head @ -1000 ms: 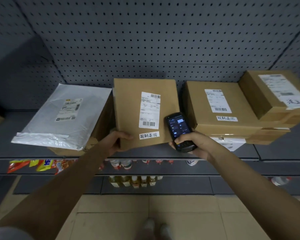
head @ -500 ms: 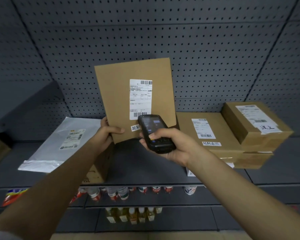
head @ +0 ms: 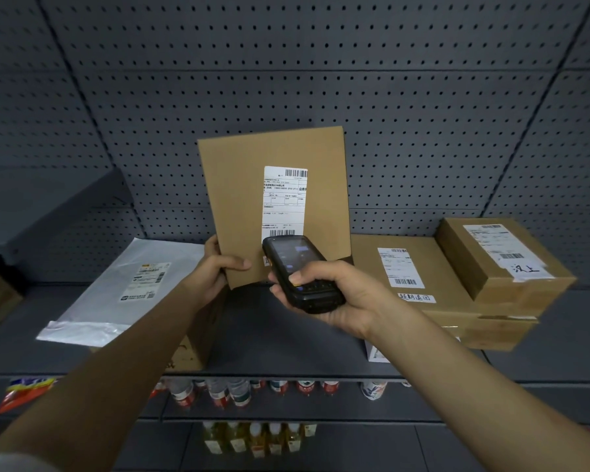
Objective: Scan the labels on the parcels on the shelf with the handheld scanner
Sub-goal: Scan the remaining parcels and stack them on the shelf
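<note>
Scanner [head: 302, 272] in right hand's [head: 341, 298] grip before parcel [head: 273, 199] left hand [head: 215, 270] holds upright

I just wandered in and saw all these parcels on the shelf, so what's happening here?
A person is scanning parcel labels. The left hand holds a flat cardboard parcel upright by its lower edge, its white shipping label facing them. The right hand grips a black handheld scanner just below that label. A white mailer bag lies to the left, and two stacked boxes sit to the right on the shelf.
</note>
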{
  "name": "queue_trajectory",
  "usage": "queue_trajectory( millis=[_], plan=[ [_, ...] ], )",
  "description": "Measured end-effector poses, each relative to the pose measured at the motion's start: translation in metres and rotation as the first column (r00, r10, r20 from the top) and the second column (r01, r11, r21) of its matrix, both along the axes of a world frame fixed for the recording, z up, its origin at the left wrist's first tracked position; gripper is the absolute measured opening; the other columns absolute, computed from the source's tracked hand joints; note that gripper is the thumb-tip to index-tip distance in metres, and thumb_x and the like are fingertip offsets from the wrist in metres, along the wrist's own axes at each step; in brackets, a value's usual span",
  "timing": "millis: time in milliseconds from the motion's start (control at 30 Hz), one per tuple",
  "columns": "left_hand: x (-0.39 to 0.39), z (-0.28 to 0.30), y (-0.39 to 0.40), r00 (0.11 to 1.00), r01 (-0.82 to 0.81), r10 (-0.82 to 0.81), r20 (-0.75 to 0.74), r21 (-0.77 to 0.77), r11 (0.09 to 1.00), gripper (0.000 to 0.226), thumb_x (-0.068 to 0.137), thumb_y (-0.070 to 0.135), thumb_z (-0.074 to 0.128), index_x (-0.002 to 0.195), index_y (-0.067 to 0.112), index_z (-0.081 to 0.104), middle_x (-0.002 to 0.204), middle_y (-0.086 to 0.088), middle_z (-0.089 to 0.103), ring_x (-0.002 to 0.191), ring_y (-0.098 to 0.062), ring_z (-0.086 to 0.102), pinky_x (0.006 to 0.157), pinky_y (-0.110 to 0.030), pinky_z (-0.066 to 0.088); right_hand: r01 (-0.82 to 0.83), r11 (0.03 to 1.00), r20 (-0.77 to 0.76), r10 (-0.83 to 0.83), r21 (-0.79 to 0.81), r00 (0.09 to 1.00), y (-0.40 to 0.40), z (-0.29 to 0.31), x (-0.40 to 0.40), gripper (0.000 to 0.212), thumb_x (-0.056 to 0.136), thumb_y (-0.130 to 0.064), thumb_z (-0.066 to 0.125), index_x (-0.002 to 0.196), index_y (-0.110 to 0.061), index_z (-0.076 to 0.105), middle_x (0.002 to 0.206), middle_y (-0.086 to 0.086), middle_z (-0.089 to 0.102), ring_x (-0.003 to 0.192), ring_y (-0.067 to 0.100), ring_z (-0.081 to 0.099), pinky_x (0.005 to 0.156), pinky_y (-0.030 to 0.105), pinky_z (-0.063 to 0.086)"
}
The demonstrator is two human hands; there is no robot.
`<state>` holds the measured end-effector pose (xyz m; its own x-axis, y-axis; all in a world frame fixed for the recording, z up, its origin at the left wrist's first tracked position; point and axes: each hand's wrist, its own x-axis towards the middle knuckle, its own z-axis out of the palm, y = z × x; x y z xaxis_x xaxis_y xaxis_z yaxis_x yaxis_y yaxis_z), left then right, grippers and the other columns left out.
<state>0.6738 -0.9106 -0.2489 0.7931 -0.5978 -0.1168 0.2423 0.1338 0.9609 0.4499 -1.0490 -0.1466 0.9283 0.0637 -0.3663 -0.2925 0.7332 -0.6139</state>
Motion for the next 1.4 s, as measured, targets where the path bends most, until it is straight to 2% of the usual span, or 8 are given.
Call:
queue_trajectory(
  millis=[167,300,433,567,733,967,1200,1400],
  plan=[
    [0.001,-0.002,-0.003,1.000,-0.011,0.011,0.001,-0.002,1.000,0.118,0.041,0.002,0.081,0.144,0.017,0.026,0.140,-0.015,0.048,0.126,-0.030,0.051,0.098,-0.044,0.048,0.000,1.000,0.003,0.000,-0.024,1.000,-0.001,0.002,0.001,0.063,0.072,0.015,0.058,0.133,0.015,0.041,0.123,0.030,0.054,0.079,0.034,0.070,0.069,0.037,0.060],
    [0.004,-0.005,-0.001,1.000,0.004,-0.004,0.000,0.009,1.000,0.120,0.040,0.005,0.082,0.145,0.019,0.025,0.140,-0.015,0.048,0.127,-0.029,0.050,0.101,-0.046,0.047,-0.016,0.999,0.002,0.016,-0.043,1.000,-0.001,0.003,0.001,0.065,0.071,0.016,0.059,0.134,0.015,0.040,0.133,0.032,0.050,0.083,0.035,0.070,0.074,0.038,0.059],
    [0.006,-0.007,0.002,1.000,0.020,-0.020,-0.008,0.017,1.000,0.122,0.041,0.005,0.083,0.147,0.020,0.024,0.138,-0.013,0.050,0.126,-0.030,0.051,0.097,-0.044,0.049,-0.008,0.998,-0.001,0.008,-0.057,1.000,0.002,0.003,0.002,0.068,0.067,0.015,0.061,0.132,0.013,0.043,0.134,0.030,0.050,0.080,0.034,0.070,0.067,0.036,0.059],
    [0.008,-0.008,0.003,1.000,0.013,-0.012,-0.018,0.014,1.000,0.123,0.041,0.004,0.083,0.147,0.021,0.024,0.138,-0.013,0.051,0.124,-0.029,0.052,0.097,-0.046,0.049,0.015,0.999,-0.008,-0.015,-0.041,1.000,0.005,0.002,0.003,0.065,0.070,0.016,0.058,0.132,0.015,0.042,0.122,0.029,0.055,0.074,0.034,0.071,0.063,0.035,0.059],
    [0.011,-0.010,0.007,0.999,0.029,-0.029,-0.021,0.020,0.999,0.121,0.041,0.004,0.084,0.147,0.021,0.027,0.139,-0.015,0.050,0.125,-0.030,0.052,0.099,-0.047,0.048,0.033,0.998,-0.017,-0.034,-0.057,0.999,0.007,0.003,0.003,0.066,0.069,0.017,0.058,0.132,0.018,0.039,0.136,0.033,0.047,0.074,0.035,0.071,0.064,0.036,0.060],
    [0.009,-0.008,0.009,0.999,0.033,-0.033,-0.018,0.017,0.999,0.119,0.042,0.005,0.084,0.146,0.017,0.028,0.140,-0.016,0.050,0.125,-0.030,0.052,0.092,-0.042,0.050,0.035,0.998,-0.015,-0.036,-0.057,0.999,0.010,0.004,0.001,0.070,0.064,0.015,0.063,0.131,0.016,0.042,0.136,0.032,0.048,0.078,0.035,0.070,0.066,0.036,0.060],
    [0.007,-0.008,0.012,0.999,0.033,-0.033,-0.005,0.009,0.999,0.122,0.041,0.005,0.082,0.147,0.025,0.025,0.140,-0.012,0.048,0.125,-0.028,0.050,0.096,-0.044,0.048,0.056,0.997,-0.019,-0.056,-0.045,0.998,0.012,0.007,0.001,0.063,0.069,0.016,0.059,0.130,0.018,0.042,0.132,0.033,0.051,0.080,0.037,0.070,0.068,0.038,0.060],
    [0.004,-0.006,0.011,1.000,0.022,-0.022,-0.017,0.007,1.000,0.118,0.045,-0.001,0.077,0.146,0.024,0.022,0.132,-0.007,0.050,0.125,-0.027,0.049,0.086,-0.038,0.049,0.044,0.998,-0.018,-0.044,-0.043,0.999,0.014,0.008,0.000,0.048,0.076,0.016,0.054,0.123,0.017,0.047,0.116,0.030,0.059,0.076,0.036,0.071,0.066,0.037,0.060]
  ],
)
